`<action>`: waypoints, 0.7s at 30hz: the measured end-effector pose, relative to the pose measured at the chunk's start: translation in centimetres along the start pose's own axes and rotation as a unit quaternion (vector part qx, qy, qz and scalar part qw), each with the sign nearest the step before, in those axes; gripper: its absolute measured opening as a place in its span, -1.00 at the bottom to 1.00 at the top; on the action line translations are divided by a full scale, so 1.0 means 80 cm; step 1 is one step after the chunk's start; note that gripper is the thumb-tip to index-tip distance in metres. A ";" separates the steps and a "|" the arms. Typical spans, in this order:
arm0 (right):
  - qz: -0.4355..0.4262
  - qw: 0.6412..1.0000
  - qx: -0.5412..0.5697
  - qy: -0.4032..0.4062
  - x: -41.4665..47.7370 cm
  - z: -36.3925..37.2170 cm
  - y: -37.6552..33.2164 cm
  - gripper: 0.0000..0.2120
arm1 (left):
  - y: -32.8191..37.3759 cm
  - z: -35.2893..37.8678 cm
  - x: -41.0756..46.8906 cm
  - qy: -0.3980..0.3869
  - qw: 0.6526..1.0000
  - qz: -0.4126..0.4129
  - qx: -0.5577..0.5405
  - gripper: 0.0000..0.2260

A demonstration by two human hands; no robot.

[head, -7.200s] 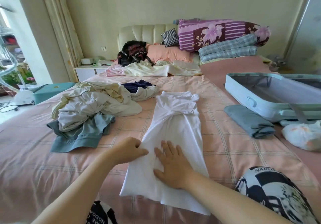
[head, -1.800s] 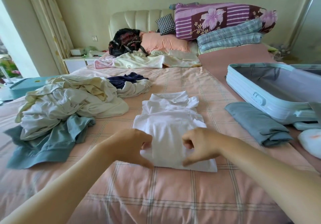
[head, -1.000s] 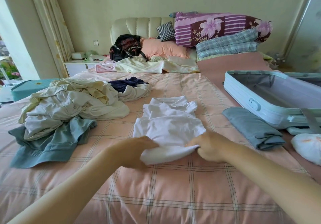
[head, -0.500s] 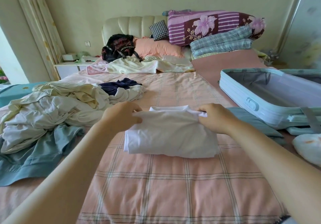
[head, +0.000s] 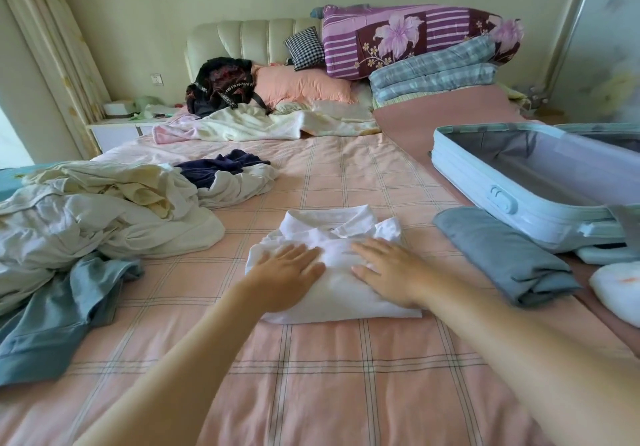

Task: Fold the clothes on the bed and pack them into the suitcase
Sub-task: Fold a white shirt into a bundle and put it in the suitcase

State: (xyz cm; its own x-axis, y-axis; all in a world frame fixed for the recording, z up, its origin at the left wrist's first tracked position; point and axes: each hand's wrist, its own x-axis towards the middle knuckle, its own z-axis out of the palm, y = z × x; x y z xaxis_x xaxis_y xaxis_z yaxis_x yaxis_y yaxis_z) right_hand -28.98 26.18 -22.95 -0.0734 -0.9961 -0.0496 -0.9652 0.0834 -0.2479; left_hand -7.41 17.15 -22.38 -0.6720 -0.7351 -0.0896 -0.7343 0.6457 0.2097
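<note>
Hands that were pinching the shirt's edge half a second ago, carrying the last fold over, now lie flat on it. The left hand (head: 287, 274) and right hand (head: 388, 272) rest side by side with fingers straight, pressing the cloth and gripping nothing. The white shirt (head: 337, 255), a long strip seven seconds ago, is now a compact rectangle at the centre of the frame on the pink checked bed (head: 311, 376), with its collar showing at the far side. By my reading the fold is done and this is the smoothing press, so the shirt is ready to be lifted and packed.

The suitcase (head: 519, 203) lies open at the right of the frame, and the part of its inside that shows holds no clothes. A folded grey-blue garment (head: 498, 255) lies between the shirt and the suitcase, touching its near wall. It sits in the direct path, so the shirt would have to be carried over it. A white bundle (head: 616, 289) lies at the right edge. At the left a heap of cream and white clothes (head: 114, 213) lies unfolded over a teal garment (head: 59, 314), with a navy piece (head: 221, 166) behind, so most of the task remains.
</note>
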 end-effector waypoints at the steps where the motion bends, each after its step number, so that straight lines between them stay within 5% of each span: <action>1: 0.018 0.999 -0.007 -0.038 -0.003 0.005 0.010 -0.37 | -0.008 0.001 -0.002 -0.013 1.000 -0.003 0.007 -0.46; 5: 0.044 0.996 -0.029 -0.066 -0.003 0.003 0.023 -0.33 | -0.023 0.002 -0.014 -0.044 0.994 -0.008 0.104 -0.05; 9: 0.025 0.994 -0.106 0.010 -0.011 0.002 0.011 -0.33 | -0.017 -0.001 -0.024 0.052 0.996 0.014 0.077 -0.16; 12: -0.033 0.994 -0.069 0.080 -0.019 -0.007 -0.004 -0.33 | -0.012 0.000 -0.039 0.040 0.997 0.059 0.023 -0.24; 18: -0.055 0.992 -0.078 -0.087 -0.041 0.002 -0.031 0.01 | -0.008 0.003 -0.048 0.065 0.988 0.098 0.105 -0.08; 21: -0.038 0.992 -0.106 -0.059 -0.049 0.000 -0.039 -0.08 | -0.013 0.000 -0.055 0.056 0.984 0.114 0.121 -0.04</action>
State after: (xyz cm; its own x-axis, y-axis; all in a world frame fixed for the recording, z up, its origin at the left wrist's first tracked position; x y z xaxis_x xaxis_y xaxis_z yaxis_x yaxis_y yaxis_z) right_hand -25.67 29.84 -21.95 0.0184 -0.9878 -0.1544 -0.9989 -0.0113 -0.0466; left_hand -3.72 19.74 -22.21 -0.8174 -0.5745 0.0438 -0.5758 0.8171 -0.0284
